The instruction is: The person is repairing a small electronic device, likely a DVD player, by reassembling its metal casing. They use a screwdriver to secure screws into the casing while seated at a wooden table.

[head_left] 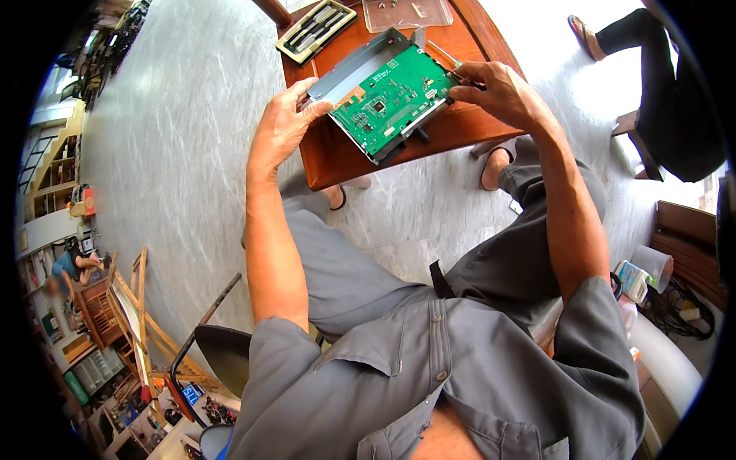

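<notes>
A green circuit board (387,100) sits in a grey metal chassis (345,67), tilted above the near part of a small wooden table. My left hand (285,123) grips the chassis at its left end, the thumb reaching over the board's corner. At the opposite end, my right hand (498,93) has thumb and fingers closed on the unit's right edge; something small and dark shows between them, too hidden to name. Just behind those fingers a thin rod (441,54) slants over the table. Black parts stick out along the unit's near edge.
On the wooden table (326,165) are a tray of screwdrivers (317,31) and a clear shallow tray (406,14) with small parts. Another person's leg (638,46) is at the far right. A wooden frame (142,322) and a dark chair (222,349) stand at left.
</notes>
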Tool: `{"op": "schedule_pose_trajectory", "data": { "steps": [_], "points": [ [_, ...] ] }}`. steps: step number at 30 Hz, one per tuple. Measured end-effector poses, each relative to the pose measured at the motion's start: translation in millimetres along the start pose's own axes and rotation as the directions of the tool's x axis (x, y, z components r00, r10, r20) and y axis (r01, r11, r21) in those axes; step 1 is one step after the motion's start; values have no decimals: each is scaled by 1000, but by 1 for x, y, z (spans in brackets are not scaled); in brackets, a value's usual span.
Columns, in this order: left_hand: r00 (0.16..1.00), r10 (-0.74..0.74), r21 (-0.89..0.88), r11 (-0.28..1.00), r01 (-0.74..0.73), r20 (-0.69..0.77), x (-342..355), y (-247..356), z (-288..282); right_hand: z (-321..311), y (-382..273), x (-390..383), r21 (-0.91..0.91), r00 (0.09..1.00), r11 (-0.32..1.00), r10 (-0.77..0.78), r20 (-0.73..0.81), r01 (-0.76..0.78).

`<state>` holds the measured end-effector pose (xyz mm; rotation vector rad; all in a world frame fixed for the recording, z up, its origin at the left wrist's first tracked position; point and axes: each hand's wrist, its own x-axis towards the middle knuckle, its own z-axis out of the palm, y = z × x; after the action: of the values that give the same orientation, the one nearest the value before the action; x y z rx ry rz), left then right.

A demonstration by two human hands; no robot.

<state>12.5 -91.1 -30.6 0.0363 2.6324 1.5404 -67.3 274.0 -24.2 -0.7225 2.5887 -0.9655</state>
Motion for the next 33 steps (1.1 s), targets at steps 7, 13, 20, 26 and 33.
{"op": "schedule_pose_trajectory", "data": {
  "steps": [7, 13, 20, 26, 33],
  "points": [
    [992, 88, 111, 991, -77, -95, 25, -1, 6, -8, -14, -5, 24, 998, 998, 51, 33, -52],
    [987, 116, 231, 969, -87, -114, 46, 1, 11, -6, -16, -8, 53, 997, 996, 71, 8, -72],
    [942, 235, 308, 939, -155, -241, 60, -1, 27, -3, -5, -3, 25, 998, 997, 67, -8, -67],
    [942, 161, 229, 969, -94, -294, 53, -8, 26, -1, 4, -3, 20, 999, 1000, -13, -42, 14],
    [911, 65, -43, 995, -90, -408, 23, 0, 49, -74, 26, -52, 146, 934, 987, -9, -358, 65]
  ]
}}
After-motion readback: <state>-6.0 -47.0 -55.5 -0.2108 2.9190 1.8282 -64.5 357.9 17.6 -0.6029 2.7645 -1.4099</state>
